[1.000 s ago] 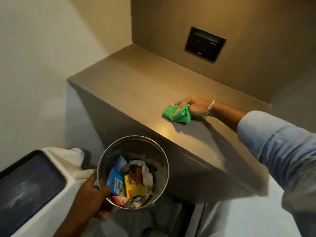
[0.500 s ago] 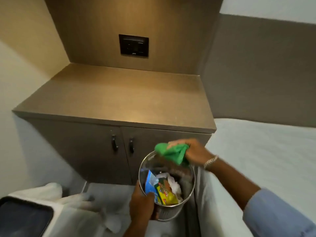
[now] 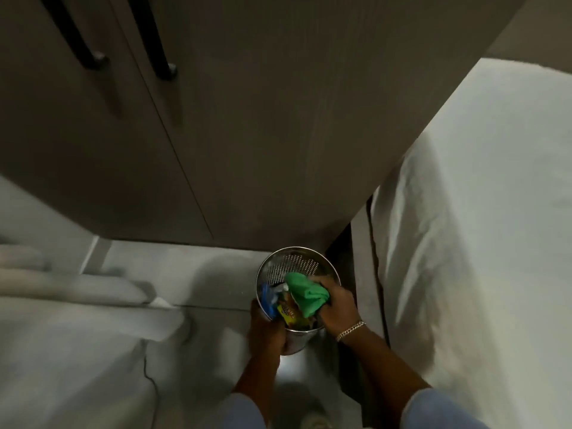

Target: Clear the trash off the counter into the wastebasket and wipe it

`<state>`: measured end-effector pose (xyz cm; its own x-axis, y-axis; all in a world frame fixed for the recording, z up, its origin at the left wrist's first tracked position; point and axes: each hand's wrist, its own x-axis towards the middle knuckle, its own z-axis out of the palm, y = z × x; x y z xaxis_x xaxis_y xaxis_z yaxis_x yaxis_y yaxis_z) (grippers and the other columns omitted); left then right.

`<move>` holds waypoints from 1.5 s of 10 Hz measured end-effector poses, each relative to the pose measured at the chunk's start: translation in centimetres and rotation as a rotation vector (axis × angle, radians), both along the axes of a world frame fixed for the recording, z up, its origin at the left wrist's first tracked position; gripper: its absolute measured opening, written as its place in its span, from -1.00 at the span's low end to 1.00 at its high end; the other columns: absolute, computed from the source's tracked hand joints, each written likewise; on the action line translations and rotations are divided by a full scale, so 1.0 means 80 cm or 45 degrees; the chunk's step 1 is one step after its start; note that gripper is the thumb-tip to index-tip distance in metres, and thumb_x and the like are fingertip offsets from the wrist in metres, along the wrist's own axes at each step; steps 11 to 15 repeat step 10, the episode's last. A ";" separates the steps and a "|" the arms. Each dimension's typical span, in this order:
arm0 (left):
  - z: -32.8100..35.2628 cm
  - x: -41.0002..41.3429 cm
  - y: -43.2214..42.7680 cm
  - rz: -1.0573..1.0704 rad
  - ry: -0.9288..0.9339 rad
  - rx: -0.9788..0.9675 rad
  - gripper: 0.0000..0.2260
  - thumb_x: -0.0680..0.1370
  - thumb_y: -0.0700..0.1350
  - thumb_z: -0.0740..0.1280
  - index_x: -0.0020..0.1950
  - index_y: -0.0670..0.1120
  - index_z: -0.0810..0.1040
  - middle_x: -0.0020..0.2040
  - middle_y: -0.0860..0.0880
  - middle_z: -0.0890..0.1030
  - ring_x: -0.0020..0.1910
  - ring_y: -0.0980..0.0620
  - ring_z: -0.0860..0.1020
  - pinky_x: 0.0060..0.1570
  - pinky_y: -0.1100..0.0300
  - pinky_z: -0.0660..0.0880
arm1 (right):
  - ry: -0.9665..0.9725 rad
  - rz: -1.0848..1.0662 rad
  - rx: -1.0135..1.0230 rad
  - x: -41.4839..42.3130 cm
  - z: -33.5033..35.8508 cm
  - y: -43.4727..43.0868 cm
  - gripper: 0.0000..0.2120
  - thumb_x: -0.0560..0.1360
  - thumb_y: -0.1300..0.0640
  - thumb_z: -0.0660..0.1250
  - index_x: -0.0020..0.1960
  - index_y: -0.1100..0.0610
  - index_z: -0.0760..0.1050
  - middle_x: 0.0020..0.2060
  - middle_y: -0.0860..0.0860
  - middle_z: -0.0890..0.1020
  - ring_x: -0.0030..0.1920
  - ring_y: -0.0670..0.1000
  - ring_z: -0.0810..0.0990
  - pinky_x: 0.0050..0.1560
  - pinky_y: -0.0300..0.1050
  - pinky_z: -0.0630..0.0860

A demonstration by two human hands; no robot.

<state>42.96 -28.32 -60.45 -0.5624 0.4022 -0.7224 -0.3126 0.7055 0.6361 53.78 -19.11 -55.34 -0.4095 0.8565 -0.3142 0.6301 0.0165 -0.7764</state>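
A perforated steel wastebasket sits low near the floor, at the foot of the cabinet. Inside it lie a blue packet and a yellow wrapper. My left hand grips the basket's near wall. My right hand, with a chain bracelet on the wrist, holds a green cloth over the basket's mouth. The countertop is out of view.
Brown cabinet doors with two black handles fill the upper view. A white-sheeted bed rises on the right, close to the basket. White bedding or towels lie at the left. A pale floor shows below.
The right hand left the counter with the green cloth and came down over the basket. The left hand lowered the basket toward the floor, and the view tipped down past the countertop.
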 end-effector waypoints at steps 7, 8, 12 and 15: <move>0.510 -0.270 -0.274 0.992 -0.231 0.886 -0.76 0.50 -0.32 0.24 0.13 -0.18 0.56 -0.05 -0.19 0.69 -0.16 -0.11 0.70 -0.29 0.02 0.65 | 0.897 0.221 -1.557 -0.315 0.428 -0.206 -0.62 0.26 0.14 0.36 0.08 0.08 0.63 -0.05 0.12 0.69 -0.10 0.13 0.67 -0.06 0.03 0.60; 0.523 -0.326 -0.335 1.086 0.090 0.658 -0.81 0.55 -0.33 0.24 0.08 -0.14 0.56 0.06 -0.24 0.62 0.00 -0.22 0.62 0.02 -0.17 0.59 | 0.687 0.301 -1.358 -0.407 0.442 -0.256 -0.68 0.37 0.16 0.43 0.11 0.18 0.58 -0.03 0.19 0.66 -0.12 0.13 0.66 -0.25 -0.07 0.63; 0.512 -0.375 -0.380 0.937 0.624 -0.104 -0.80 0.46 -0.22 0.33 0.06 -0.23 0.61 0.02 -0.26 0.66 0.05 -0.24 0.61 0.12 -0.10 0.55 | 0.277 0.514 -0.424 -0.467 0.451 -0.327 -0.61 0.40 0.23 0.45 0.20 0.23 0.51 0.10 0.21 0.64 0.06 0.17 0.62 0.10 0.08 0.59; 0.512 -0.375 -0.380 0.937 0.624 -0.104 -0.80 0.46 -0.22 0.33 0.06 -0.23 0.61 0.02 -0.26 0.66 0.05 -0.24 0.61 0.12 -0.10 0.55 | 0.277 0.514 -0.424 -0.467 0.451 -0.327 -0.61 0.40 0.23 0.45 0.20 0.23 0.51 0.10 0.21 0.64 0.06 0.17 0.62 0.10 0.08 0.59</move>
